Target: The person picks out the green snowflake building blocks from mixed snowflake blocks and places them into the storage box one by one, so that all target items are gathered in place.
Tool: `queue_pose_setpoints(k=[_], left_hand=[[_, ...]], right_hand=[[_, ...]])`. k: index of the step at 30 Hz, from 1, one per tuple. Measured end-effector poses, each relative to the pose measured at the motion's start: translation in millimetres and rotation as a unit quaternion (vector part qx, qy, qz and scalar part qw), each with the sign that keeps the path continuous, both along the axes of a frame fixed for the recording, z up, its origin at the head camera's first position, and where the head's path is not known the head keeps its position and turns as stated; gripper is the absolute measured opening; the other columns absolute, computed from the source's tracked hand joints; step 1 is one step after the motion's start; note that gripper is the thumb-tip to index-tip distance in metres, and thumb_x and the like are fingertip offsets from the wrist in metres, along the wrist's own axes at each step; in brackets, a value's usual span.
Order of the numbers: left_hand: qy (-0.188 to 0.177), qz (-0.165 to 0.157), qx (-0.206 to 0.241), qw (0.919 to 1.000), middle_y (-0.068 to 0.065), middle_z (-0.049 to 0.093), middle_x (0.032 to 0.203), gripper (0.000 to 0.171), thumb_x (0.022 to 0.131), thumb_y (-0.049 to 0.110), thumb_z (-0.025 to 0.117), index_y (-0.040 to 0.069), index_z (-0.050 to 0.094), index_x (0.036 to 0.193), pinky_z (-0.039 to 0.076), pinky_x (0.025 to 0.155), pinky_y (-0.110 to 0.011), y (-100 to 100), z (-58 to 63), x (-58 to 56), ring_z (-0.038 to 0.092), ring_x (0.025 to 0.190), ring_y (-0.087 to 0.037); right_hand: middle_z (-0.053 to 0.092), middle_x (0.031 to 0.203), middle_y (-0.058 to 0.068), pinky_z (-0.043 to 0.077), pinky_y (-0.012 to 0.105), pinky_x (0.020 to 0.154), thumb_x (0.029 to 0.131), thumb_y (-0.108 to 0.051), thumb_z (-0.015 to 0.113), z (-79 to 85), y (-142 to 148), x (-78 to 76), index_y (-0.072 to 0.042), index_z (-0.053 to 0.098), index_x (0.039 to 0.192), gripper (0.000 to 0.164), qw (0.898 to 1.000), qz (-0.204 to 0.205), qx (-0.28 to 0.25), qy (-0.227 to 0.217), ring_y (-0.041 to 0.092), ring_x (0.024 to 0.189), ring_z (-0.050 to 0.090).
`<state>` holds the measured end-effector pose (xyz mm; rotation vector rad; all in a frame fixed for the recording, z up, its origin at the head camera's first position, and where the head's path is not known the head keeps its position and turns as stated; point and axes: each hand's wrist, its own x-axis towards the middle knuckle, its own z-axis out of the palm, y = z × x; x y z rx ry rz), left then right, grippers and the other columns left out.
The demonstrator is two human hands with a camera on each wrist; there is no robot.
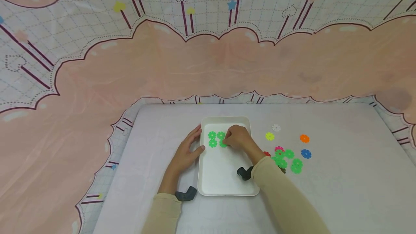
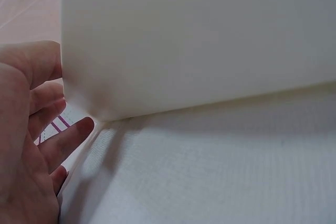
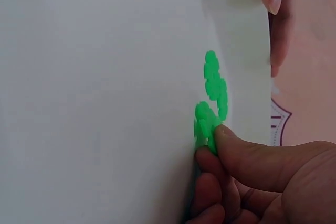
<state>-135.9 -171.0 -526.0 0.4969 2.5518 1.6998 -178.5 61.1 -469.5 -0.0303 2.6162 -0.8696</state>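
A white rectangular tray [image 1: 217, 176] lies on the table, with several green notched plastic discs [image 1: 212, 135] grouped in its upper left part. My right hand [image 1: 239, 137] reaches over the tray and pinches a green notched disc [image 3: 211, 135] between thumb and fingers, right beside the others. Along the tray's left side rests my left hand [image 1: 185, 151], its fingers extended and the fingertips at the rim. The left wrist view shows the fingers [image 2: 68, 142] spread close to the tray's outer wall, nothing gripped.
Right of the tray sits a loose pile of green discs [image 1: 280, 162] with red and pink ones among it. Yellow [image 1: 269, 136], white [image 1: 276, 128], orange [image 1: 304, 138] and blue [image 1: 306, 154] discs lie around it. A patterned curtain [image 1: 227, 60] stands behind the table.
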Motion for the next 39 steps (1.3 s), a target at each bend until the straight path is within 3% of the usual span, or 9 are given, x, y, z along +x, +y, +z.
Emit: queue_pose_setpoints(k=[27,34,36,39], left_hand=[[-0.008,0.004,0.003,1.0,0.002,0.035,0.166,0.063,0.094,0.011,0.071,0.007,0.046,0.152,0.02,0.127,-0.054,0.8,1.5,0.8,0.036,0.153,-0.025],[-0.016,0.016,0.001,0.9997,-0.004,0.033,0.167,0.064,0.094,0.005,0.069,0.002,0.045,0.152,0.019,0.127,-0.056,3.5,0.0,-0.2,0.034,0.153,-0.031],[-0.02,0.016,0.001,0.9997,-0.008,0.032,0.167,0.064,0.094,0.003,0.068,-0.001,0.043,0.152,0.018,0.127,-0.057,5.1,3.2,0.8,0.033,0.153,-0.033],[-0.022,0.014,0.003,0.9996,-0.012,0.033,0.166,0.062,0.094,0.001,0.067,-0.005,0.043,0.151,0.018,0.127,-0.059,8.2,18.6,6.8,0.033,0.153,-0.035]], right_hand=[[0.064,0.078,0.003,0.043,0.026,0.062,0.081,-0.023,0.085,-4.4,-8.0,-5.9,-0.01,0.068,0.076,0.022,0.999,-0.023,0.032,0.01,0.02,0.078,0.056],[0.064,0.077,0.003,0.043,0.027,0.061,0.081,-0.024,0.085,-3.5,-9.6,-7.0,-0.01,0.068,0.076,0.023,0.999,-0.025,0.041,0.006,0.02,0.076,0.056],[0.063,0.077,0.003,0.043,0.027,0.061,0.081,-0.024,0.085,-3.1,-9.7,-7.6,-0.01,0.068,0.076,0.023,0.999,-0.026,0.042,0.003,0.02,0.076,0.056],[0.063,0.076,0.002,0.042,0.027,0.061,0.081,-0.024,0.085,-2.7,-9.7,-7.8,-0.01,0.068,0.075,0.023,0.999,-0.024,0.042,0.001,0.02,0.076,0.056]])
